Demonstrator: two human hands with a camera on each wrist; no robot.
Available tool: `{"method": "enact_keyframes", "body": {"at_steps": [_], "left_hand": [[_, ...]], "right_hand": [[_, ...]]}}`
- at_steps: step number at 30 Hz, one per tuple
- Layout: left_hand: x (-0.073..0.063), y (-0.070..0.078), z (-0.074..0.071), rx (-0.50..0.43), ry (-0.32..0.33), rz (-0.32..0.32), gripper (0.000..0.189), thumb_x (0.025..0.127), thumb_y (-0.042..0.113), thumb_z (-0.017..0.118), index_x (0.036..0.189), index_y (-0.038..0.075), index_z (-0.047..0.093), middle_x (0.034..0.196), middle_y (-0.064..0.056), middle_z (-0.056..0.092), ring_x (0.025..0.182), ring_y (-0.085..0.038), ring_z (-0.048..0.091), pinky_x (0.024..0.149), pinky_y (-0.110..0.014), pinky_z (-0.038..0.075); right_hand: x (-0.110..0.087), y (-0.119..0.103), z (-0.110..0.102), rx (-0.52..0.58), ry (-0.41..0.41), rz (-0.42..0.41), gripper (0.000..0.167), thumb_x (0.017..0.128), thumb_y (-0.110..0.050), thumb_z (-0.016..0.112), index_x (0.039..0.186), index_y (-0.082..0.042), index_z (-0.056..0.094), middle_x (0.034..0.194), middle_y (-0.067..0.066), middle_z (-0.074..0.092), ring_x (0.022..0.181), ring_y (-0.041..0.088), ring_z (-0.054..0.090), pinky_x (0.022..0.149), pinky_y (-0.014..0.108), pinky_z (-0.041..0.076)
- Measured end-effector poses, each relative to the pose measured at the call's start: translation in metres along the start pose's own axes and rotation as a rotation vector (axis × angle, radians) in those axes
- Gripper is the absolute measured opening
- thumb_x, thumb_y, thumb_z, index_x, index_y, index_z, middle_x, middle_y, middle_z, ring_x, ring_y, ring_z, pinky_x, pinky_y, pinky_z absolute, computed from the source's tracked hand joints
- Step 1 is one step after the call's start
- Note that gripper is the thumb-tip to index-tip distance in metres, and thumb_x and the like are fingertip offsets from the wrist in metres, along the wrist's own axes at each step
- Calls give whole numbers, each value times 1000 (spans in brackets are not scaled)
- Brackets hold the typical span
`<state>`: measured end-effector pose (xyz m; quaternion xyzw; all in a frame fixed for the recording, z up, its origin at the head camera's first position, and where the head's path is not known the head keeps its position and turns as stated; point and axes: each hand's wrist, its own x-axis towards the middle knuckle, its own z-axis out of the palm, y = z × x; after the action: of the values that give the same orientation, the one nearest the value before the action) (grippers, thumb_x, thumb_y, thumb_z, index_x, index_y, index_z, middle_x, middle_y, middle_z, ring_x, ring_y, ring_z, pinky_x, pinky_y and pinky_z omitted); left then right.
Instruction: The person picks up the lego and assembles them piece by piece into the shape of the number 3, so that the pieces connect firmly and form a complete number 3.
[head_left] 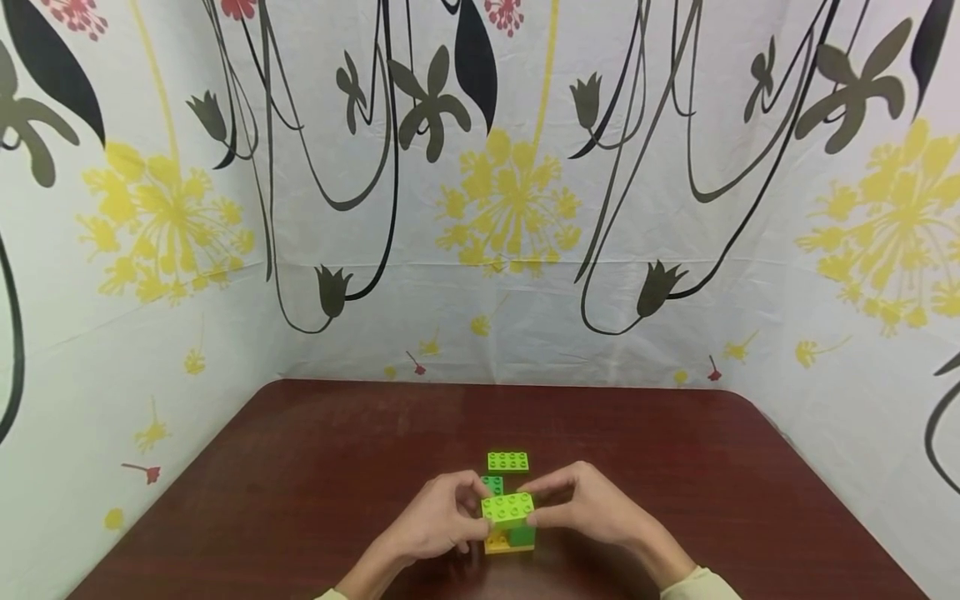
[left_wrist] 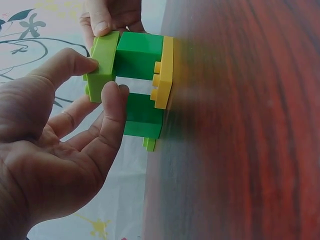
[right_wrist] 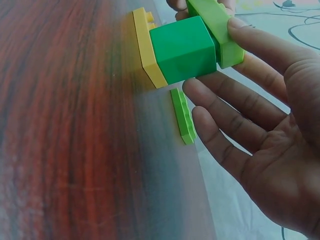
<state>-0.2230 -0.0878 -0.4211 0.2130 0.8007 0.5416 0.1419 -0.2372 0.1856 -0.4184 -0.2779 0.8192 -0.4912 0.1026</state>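
Both hands hold a lime-green studded brick (head_left: 507, 510) over a small toy-brick stack. My left hand (head_left: 435, 517) pinches its left end with thumb and fingers, while my right hand (head_left: 592, 507) grips the right end. Under the lime brick stands a darker green block (right_wrist: 182, 50), its top face close against the brick's underside. That block sits on a yellow studded plate (left_wrist: 168, 72) at the table. A second green brick (head_left: 492, 483) shows just behind the lime one, partly hidden by it and by the left fingers.
Another thin lime-green studded plate (head_left: 507, 462) lies on the table behind the stack. The dark reddish-brown table (head_left: 360, 442) has rounded back corners. White cloth (head_left: 465, 333) printed with flowers hangs behind it and along both sides.
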Motion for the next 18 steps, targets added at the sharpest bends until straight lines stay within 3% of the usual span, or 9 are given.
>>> {"method": "enact_keyframes", "body": {"at_steps": [18], "left_hand": [[-1, 4, 2, 11, 21, 26, 25, 85, 8, 75, 109, 7, 70, 83, -3, 69, 57, -15, 63, 52, -28, 57]], "right_hand": [[0, 5, -1, -5, 10, 9, 30, 89, -25, 86, 119, -20, 82, 110, -2, 82, 102, 5, 72, 82, 22, 56]]}}
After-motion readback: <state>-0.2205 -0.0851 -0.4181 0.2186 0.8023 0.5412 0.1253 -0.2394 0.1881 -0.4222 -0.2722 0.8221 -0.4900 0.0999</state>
